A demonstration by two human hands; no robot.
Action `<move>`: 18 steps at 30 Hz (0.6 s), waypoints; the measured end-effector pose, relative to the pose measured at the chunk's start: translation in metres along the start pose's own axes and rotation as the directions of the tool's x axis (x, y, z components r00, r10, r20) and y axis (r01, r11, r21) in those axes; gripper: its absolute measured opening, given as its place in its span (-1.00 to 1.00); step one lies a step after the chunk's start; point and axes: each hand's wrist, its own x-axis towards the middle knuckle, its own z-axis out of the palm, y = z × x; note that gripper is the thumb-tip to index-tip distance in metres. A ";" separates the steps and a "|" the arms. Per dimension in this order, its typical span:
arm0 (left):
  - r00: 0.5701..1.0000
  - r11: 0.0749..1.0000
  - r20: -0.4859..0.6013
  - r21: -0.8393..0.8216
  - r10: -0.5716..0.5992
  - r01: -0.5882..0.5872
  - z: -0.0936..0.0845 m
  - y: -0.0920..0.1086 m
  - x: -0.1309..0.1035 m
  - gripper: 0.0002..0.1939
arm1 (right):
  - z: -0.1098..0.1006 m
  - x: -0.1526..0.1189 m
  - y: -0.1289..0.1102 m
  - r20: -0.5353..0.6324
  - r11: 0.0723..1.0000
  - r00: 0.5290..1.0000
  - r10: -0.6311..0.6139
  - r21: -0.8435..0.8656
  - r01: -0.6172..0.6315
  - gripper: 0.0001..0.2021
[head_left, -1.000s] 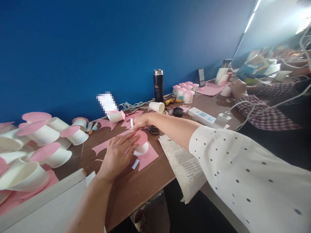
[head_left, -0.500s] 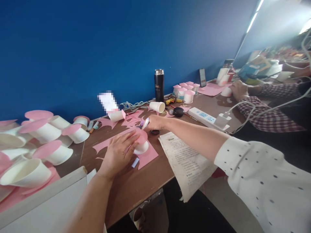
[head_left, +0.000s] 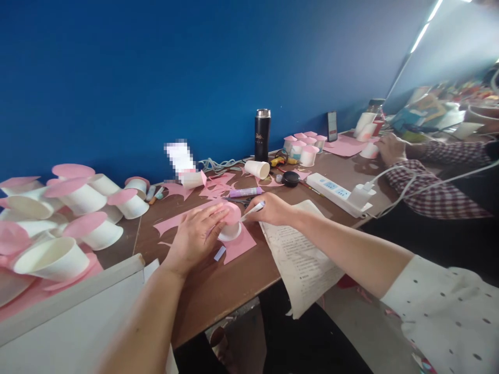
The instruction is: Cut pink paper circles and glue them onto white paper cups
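A white paper cup (head_left: 230, 232) stands on a pink paper sheet, with a pink paper disc (head_left: 233, 212) on its top. My left hand (head_left: 197, 234) lies over the disc, its thumb against the side, and grips the cup. In my right hand (head_left: 268, 209) is a slim white pen (head_left: 254, 209), pinched between thumb and fingers. The pen's tip points at the right side of the cup, close to the disc's edge; whether it touches is too small to tell. A purple glue stick (head_left: 245, 192) and partly hidden scissors (head_left: 236, 199) lie just beyond the cup.
Several cups with pink discs (head_left: 78, 195) are piled at left beside a white board (head_left: 78, 322). A black flask (head_left: 262, 136), a power strip (head_left: 331, 193) and printed sheets (head_left: 300, 254) lie around. At right, another person's hand (head_left: 392, 149) holds a cup.
My right hand has drawn back to the right with the pen, from behind the disc to beside the cup. The glue stick now shows fully. My left hand stays on the cup.
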 end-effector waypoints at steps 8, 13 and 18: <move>1.000 1.000 -0.007 0.006 -0.002 0.002 0.000 0.001 0.000 -0.62 | 0.027 -0.033 -0.001 -0.175 0.970 0.982 -0.071 -0.243 0.027 -0.89; 1.000 1.000 -0.029 0.011 0.011 -0.010 0.002 0.000 0.000 -0.62 | 0.044 -0.053 -0.013 -0.163 0.889 0.973 -0.161 -0.452 0.071 -0.84; 0.999 1.000 -0.041 0.007 0.020 -0.020 0.003 -0.001 -0.001 -0.63 | 0.060 -0.066 -0.021 -0.146 0.843 0.974 -0.176 -0.533 0.072 -0.80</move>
